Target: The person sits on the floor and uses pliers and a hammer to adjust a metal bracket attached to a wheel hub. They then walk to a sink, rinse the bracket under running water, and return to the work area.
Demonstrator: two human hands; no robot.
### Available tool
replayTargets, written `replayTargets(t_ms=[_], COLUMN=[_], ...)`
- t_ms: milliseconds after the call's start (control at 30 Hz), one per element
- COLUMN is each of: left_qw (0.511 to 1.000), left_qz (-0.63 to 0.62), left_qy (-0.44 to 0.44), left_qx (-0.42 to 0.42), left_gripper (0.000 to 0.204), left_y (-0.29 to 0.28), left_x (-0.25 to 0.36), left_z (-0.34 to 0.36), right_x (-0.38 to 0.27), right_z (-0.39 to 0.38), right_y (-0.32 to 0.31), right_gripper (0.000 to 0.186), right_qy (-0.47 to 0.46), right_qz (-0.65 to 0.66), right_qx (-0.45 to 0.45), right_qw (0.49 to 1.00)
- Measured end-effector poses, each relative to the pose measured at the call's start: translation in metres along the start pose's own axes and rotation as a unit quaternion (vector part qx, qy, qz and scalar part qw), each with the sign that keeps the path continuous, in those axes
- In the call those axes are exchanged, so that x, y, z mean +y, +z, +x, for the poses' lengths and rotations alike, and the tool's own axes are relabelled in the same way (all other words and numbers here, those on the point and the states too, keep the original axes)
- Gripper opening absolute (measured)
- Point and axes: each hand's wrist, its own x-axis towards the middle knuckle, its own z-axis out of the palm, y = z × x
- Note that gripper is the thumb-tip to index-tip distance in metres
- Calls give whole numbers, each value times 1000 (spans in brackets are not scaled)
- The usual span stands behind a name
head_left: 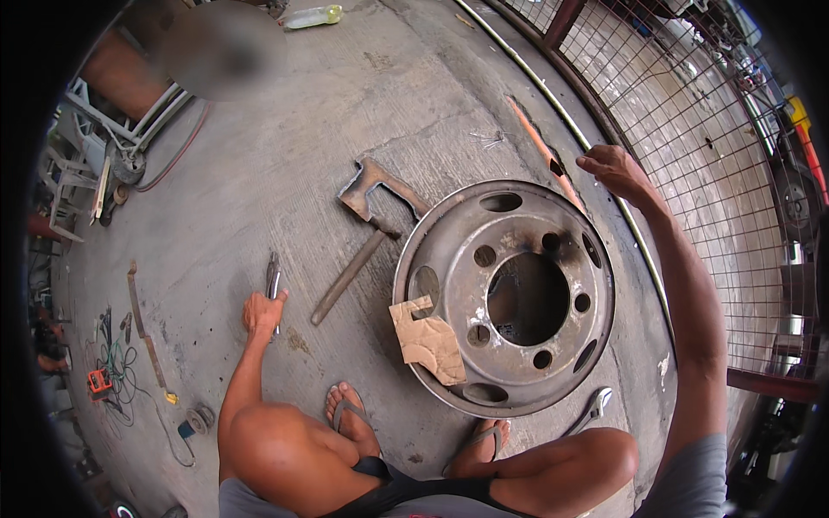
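Grey wheel (516, 240): centre right
Left hand (261, 313): my grip, closed round a silvery tool (273, 278)
Right hand (615, 171): loosely curled, contents I cannot tell

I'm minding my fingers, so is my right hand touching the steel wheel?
Apart: the head view shows grey floor between right hand and steel wheel.

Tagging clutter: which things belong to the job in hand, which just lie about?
Likely job:
metal tool in left hand
wheel rim
cardboard piece on it
hammer
cut metal plate

Probably just lying about:
bottle
orange box
metal strip
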Motion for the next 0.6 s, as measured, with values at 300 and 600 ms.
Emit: replayTargets(t_ms=[300,600], left_qw=[998,987], left_qz=[30,-11], left_qy=[47,138], left_qx=[8,81], left_gripper=[78,58], left_y=[4,-9], left_x=[1,9], left_z=[13,16], right_x=[-7,1], right_z=[140,210], right_y=[85,153], right_gripper=[39,63], right_qy=[-55,-126], right_qz=[-66,-209], right_qx=[-80,-110], right_qw=[993,963])
